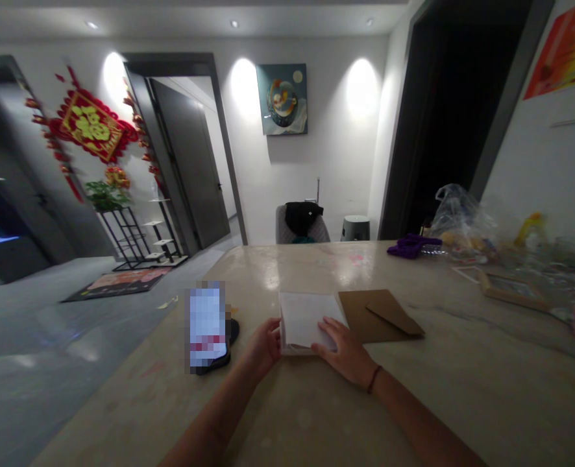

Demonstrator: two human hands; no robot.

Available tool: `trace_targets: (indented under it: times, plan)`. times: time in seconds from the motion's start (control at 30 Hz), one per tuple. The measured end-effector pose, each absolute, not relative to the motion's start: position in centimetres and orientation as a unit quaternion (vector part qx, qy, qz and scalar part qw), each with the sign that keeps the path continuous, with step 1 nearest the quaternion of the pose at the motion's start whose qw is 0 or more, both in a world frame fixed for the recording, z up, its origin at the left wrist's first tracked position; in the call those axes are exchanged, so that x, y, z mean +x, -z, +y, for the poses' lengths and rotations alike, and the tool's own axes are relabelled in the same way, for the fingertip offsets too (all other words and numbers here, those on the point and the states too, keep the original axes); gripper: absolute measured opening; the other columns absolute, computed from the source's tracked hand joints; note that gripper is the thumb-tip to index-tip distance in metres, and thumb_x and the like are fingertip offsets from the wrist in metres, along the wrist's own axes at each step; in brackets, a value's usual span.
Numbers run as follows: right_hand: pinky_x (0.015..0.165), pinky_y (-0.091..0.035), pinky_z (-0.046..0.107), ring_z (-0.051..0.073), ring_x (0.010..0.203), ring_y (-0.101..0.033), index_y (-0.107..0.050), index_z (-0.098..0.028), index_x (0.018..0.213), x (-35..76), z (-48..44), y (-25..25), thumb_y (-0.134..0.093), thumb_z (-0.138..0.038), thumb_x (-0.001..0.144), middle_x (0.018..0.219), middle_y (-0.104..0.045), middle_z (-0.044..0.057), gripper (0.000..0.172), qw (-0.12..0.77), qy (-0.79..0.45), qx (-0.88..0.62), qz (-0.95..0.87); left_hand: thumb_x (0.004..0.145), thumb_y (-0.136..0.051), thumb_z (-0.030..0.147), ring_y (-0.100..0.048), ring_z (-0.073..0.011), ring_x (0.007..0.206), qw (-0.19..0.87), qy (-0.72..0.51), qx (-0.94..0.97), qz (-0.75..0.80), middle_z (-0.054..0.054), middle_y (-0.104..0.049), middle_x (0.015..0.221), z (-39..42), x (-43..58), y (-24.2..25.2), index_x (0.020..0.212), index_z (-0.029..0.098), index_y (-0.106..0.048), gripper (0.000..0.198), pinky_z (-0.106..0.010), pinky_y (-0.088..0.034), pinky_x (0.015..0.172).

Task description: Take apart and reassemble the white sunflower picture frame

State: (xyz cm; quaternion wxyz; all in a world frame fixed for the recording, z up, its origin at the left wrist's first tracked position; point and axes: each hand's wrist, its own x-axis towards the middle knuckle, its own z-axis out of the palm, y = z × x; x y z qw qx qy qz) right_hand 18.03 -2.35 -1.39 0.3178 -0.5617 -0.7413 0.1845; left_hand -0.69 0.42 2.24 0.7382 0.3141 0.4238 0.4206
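A squarish stack of white paper (304,314), or a folded white card, lies on the table in front of me; I cannot tell which. Its near edge lifts slightly. My left hand (267,344) is at its left edge, with the fingers curled against the side and the fingertips partly hidden. Flat on the paper's right half rests my right hand (341,347), fingers spread; a dark red cord circles that wrist. Just right of the paper lies a brown kraft envelope (385,314) with a pointed flap, close to my right hand.
A phone (208,327) with a lit, pixelated screen stands on a dark holder at left. At right are a wooden frame (511,290), a purple cloth (411,245), a clear plastic bag (460,217) and blurred clutter. A chair (281,227) stands beyond the marble-look table (297,415).
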Motion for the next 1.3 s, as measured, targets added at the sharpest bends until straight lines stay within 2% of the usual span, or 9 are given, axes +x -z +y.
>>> trace_targets:
  times: [0.23, 0.5, 0.67, 0.87, 0.97, 1.03, 1.2, 1.3]
  plan:
    - [0.103, -0.026, 0.037, 0.023, 0.121, -0.037, -0.052, -0.011, 0.118, 17.8, -2.4, 1.4, -0.046, -0.054, 0.075, 0.13, -0.044, 0.014, 0.061, 0.304, -0.168, -0.572, -0.743, 0.08, -0.041, 0.031, -0.065, -0.0195, 0.065, 0.752, -0.367, 0.355, 0.416, -0.01, -0.07, 0.071, -0.2, -0.4, -2.6, 0.092, 0.008, -0.061, 0.034, -0.029, -0.049, 0.066]
    - [0.101, -0.028, 0.037, 0.022, 0.118, -0.041, -0.057, -0.015, 0.112, 17.5, -2.3, 1.3, -0.042, -0.054, 0.078, 0.125, -0.049, 0.012, 0.053, 0.322, -0.161, -0.58, -0.731, 0.078, -0.05, 0.037, -0.065, -0.0204, 0.064, 0.738, -0.379, 0.379, 0.409, -0.01, -0.07, 0.074, 0.2, 0.0, -1.7, 0.098, 0.009, -0.061, 0.036, -0.03, -0.05, 0.064]
    - [0.1, -0.029, 0.037, 0.025, 0.117, -0.042, -0.057, -0.014, 0.112, 17.3, -2.4, 1.1, -0.052, -0.059, 0.068, 0.125, -0.049, 0.014, 0.063, 0.315, -0.149, -0.587, -0.731, 0.075, -0.057, 0.037, -0.064, -0.018, 0.06, 0.719, -0.396, 0.382, 0.425, -0.01, -0.069, 0.074, 0.3, 0.1, -1.2, 0.095, 0.009, -0.062, 0.035, -0.028, -0.05, 0.059]
    - [0.101, -0.029, 0.037, 0.024, 0.116, -0.043, -0.058, -0.016, 0.111, 17.2, -2.5, 1.1, -0.046, -0.057, 0.074, 0.124, -0.051, 0.012, 0.056, 0.322, -0.147, -0.589, -0.727, 0.073, -0.06, 0.038, -0.062, -0.0157, 0.053, 0.694, -0.406, 0.394, 0.445, -0.008, -0.069, 0.071, 0.0, 0.3, -1.3, 0.095, 0.011, -0.062, 0.035, -0.027, -0.049, 0.054]
    - [0.101, -0.027, 0.039, 0.025, 0.117, -0.041, -0.056, -0.017, 0.113, 17.1, -2.7, 1.0, -0.053, -0.06, 0.068, 0.125, -0.049, 0.012, 0.062, 0.318, -0.132, -0.584, -0.736, 0.072, -0.062, 0.035, -0.061, -0.0154, 0.051, 0.68, -0.421, 0.397, 0.45, -0.008, -0.069, 0.07, 0.1, 0.4, -1.2, 0.094, 0.011, -0.061, 0.033, -0.026, -0.049, 0.053]
    - [0.102, -0.026, 0.04, 0.026, 0.118, -0.041, -0.056, -0.017, 0.113, 16.9, -2.9, 1.0, -0.056, -0.059, 0.065, 0.126, -0.049, 0.013, 0.064, 0.313, -0.122, -0.583, -0.739, 0.069, -0.065, 0.033, -0.063, -0.0168, 0.057, 0.668, -0.434, 0.4, 0.453, -0.009, -0.069, 0.073, 0.1, 0.4, -0.9, 0.095, 0.011, -0.061, 0.035, -0.026, -0.049, 0.055]
    - [0.101, -0.027, 0.038, 0.024, 0.114, -0.045, -0.059, -0.015, 0.108, 16.8, -2.6, 1.1, -0.051, -0.048, 0.074, 0.119, -0.055, 0.013, 0.047, 0.349, -0.115, -0.584, -0.724, 0.064, -0.069, 0.031, -0.064, -0.0187, 0.072, 0.651, -0.443, 0.418, 0.454, -0.01, -0.068, 0.085, 0.5, 0.2, -0.3, 0.098, 0.011, -0.06, 0.04, -0.025, -0.049, 0.06]
    - [0.096, -0.033, 0.035, 0.021, 0.107, -0.051, -0.062, -0.016, 0.101, 17.0, -2.1, 1.3, -0.044, -0.041, 0.079, 0.111, -0.06, 0.011, 0.037, 0.409, -0.157, -0.568, -0.697, 0.069, -0.065, 0.035, -0.064, -0.0186, 0.077, 0.63, -0.445, 0.389, 0.503, -0.012, -0.064, 0.1, 0.8, 0.0, -0.5, 0.102, 0.011, -0.058, 0.042, -0.025, -0.049, 0.061]
